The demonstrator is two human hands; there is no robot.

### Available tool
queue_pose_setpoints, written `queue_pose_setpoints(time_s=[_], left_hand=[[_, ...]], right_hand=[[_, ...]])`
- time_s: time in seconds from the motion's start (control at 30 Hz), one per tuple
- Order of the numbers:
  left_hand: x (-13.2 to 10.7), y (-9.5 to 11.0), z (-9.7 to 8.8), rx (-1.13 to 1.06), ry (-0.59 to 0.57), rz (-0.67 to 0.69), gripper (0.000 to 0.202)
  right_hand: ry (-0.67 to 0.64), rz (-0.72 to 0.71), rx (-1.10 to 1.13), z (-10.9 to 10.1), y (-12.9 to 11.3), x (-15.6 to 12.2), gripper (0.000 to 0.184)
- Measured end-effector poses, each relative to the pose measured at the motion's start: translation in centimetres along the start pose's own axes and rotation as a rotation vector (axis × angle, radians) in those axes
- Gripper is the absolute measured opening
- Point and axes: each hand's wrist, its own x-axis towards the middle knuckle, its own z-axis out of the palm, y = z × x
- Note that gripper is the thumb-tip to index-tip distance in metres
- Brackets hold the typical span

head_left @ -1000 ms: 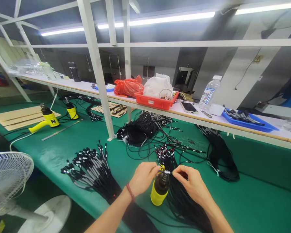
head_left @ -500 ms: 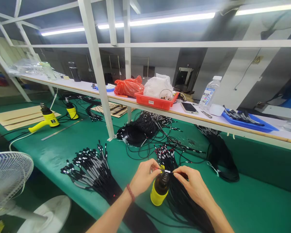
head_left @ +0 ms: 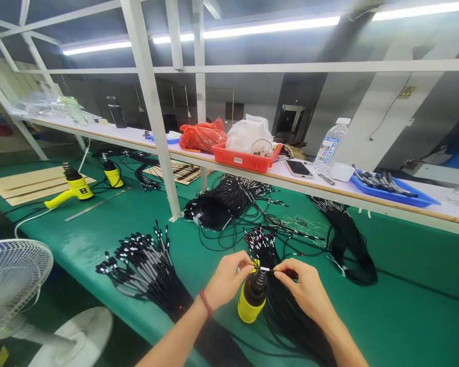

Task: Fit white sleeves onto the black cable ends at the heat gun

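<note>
Between both hands a thin black cable (head_left: 265, 269) with a white sleeve is stretched level. My left hand (head_left: 231, 274), with a red beaded bracelet at the wrist, pinches its left end. My right hand (head_left: 300, 278) pinches it on the right, fingertips closed. Directly beneath the white sleeve stands a yellow heat gun (head_left: 251, 300), its dark nozzle pointing up. Behind and right of it lies a bundle of black cables (head_left: 281, 300) with white and red marked ends. Another bundle with grey sleeves (head_left: 149, 262) spreads out left of my left hand.
A white fan (head_left: 15, 285) stands at the left edge. More heat guns (head_left: 74, 184) rest on the green table (head_left: 110, 224). Further cable coils (head_left: 222, 204) lie under the shelf (head_left: 317, 186), which carries a red tray (head_left: 245, 160), phone (head_left: 298, 169), bottle (head_left: 332, 145) and blue tray (head_left: 396, 191).
Both hands keep their pinch on the cable over the nozzle. The white sleeve has shifted only very slightly and shows a little more plainly.
</note>
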Motion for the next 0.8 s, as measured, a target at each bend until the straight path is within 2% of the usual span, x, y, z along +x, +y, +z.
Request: queue_pose_setpoints(time_s=[0.13, 0.33, 0.57, 0.73, 0.8], left_hand=[[0.0, 0.3, -0.1, 0.023, 0.016, 0.011, 0.013], [-0.1, 0.1, -0.1, 0.146, -0.031, -0.013, 0.043], [-0.3, -0.1, -0.2, 0.042, 0.042, 0.016, 0.017], [-0.2, 0.3, -0.3, 0.142, 0.009, -0.020, 0.048], [-0.2, 0.3, -0.3, 0.151, -0.015, -0.035, 0.054]], right_hand=[[0.012, 0.007, -0.001, 0.1, 0.1, 0.0, 0.016], [-0.057, 0.002, -0.037, -0.1, -0.5, -0.4, 0.030], [-0.035, -0.009, -0.008, 0.2, -0.7, -0.3, 0.023], [-0.064, -0.015, -0.091, 0.3, -0.8, -0.4, 0.035], [-0.070, -0.016, -0.099, 0.2, -0.9, -0.5, 0.037]])
